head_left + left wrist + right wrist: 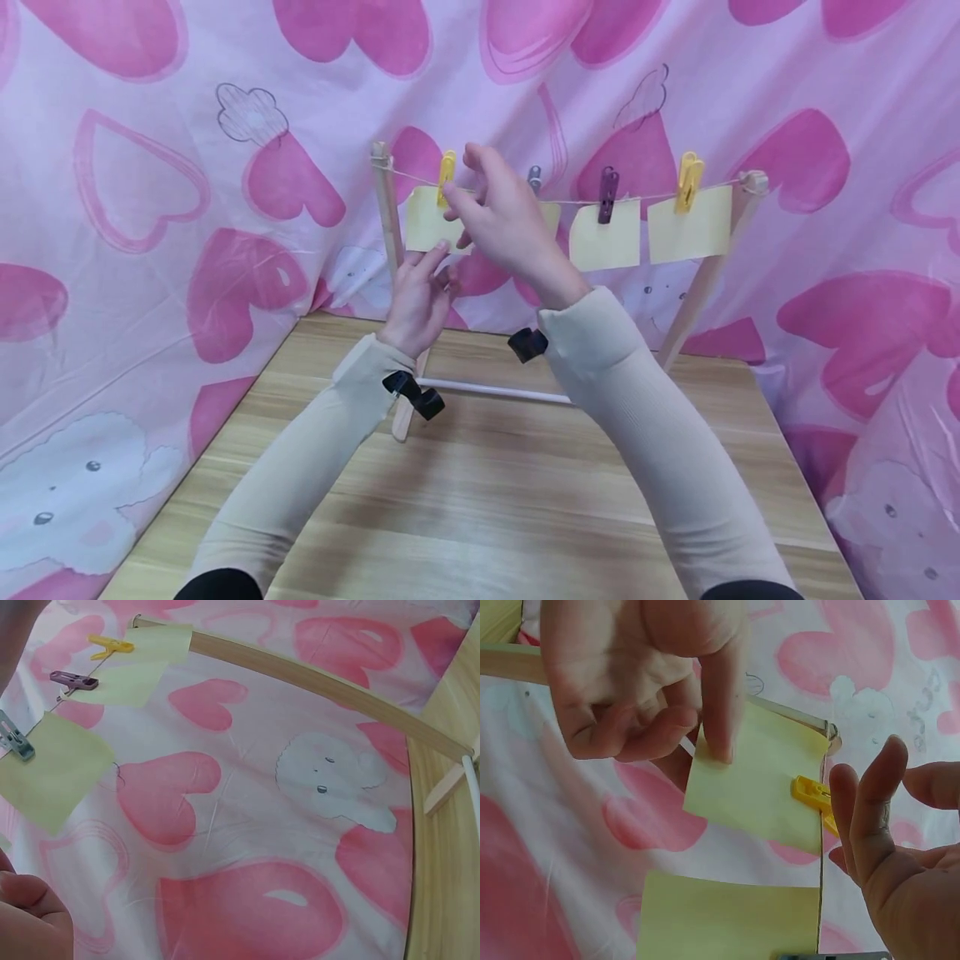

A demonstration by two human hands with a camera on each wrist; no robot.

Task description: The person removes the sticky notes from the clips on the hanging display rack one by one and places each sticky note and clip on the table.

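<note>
A pale yellow paper note [429, 225] hangs at the left end of a string, held by a yellow clothespin [447, 177]. My left hand [420, 302] pinches the note's lower edge. In the right wrist view its thumb presses the front of the note [757, 787], with other fingers behind. My right hand [506, 218] is beside the yellow clothespin [810, 793], fingers spread and loosely bent, fingertips right at its upper end. It grips nothing. To the right, more notes hang from a grey clothespin [534, 179], a purple clothespin [608, 195] and another yellow clothespin [688, 182].
The string runs between a left wooden post [387, 217] and a right wooden post [708, 283]. A white rod [495, 389] joins the frame low down, above the wooden table [480, 517]. A pink heart-patterned cloth [142, 333] hangs behind and at the sides.
</note>
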